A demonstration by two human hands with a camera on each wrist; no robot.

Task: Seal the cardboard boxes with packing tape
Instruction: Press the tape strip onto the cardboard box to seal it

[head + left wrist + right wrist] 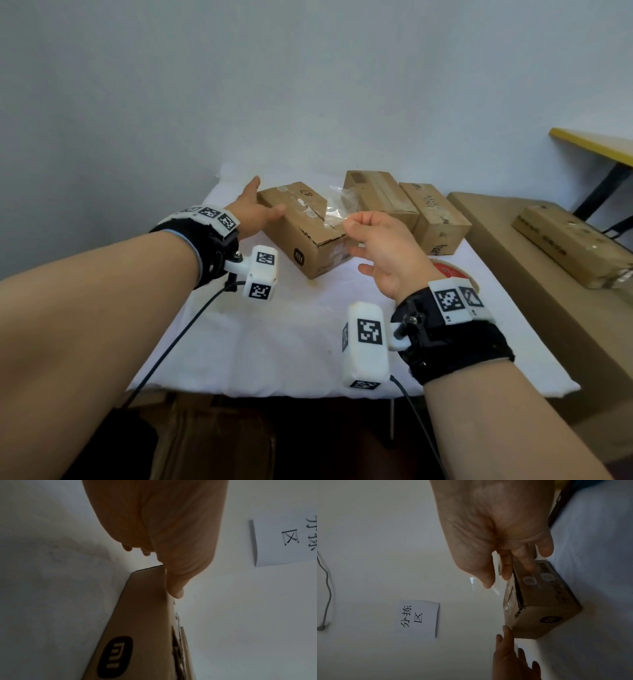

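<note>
Head view: left hand (255,214) laid against the far left end of the nearest cardboard box (305,229), fingers (252,185) straight and loosely spread, thumb resting along the top edge, nothing gripped. Right hand (380,246) raised just above the near right end of the same box, thumb and forefinger pinched together on a strip of clear packing tape (337,205), remaining fingers half curled beneath. Strip crumpled and lifted, running from the pinch up and away over the box's open centre seam; whether its far end already sticks to the cardboard, impossible to tell. Two more boxes (411,209) just beyond the right fingers, side by side on the white-covered worktop (281,342); tape roll (452,270) flat on the cloth below the right wrist, mostly hidden by it.

Left wrist view: thumb (175,588) pressed on the box's upper edge, torn flap edge visible below it.

Right wrist view: forefinger and thumb (488,580) closed on the film beside the box's corner, left fingertips (506,630) touching the opposite end.

Likely troubles from here: slack, wrinkled film folding back and sticking to itself before touching cardboard; strip landing off the seam and leaving the gap unbridged; ragged flap edges springing up under a weak press; box sliding on the cloth if the left hand eases off while the strip is pulled taut.
</note>
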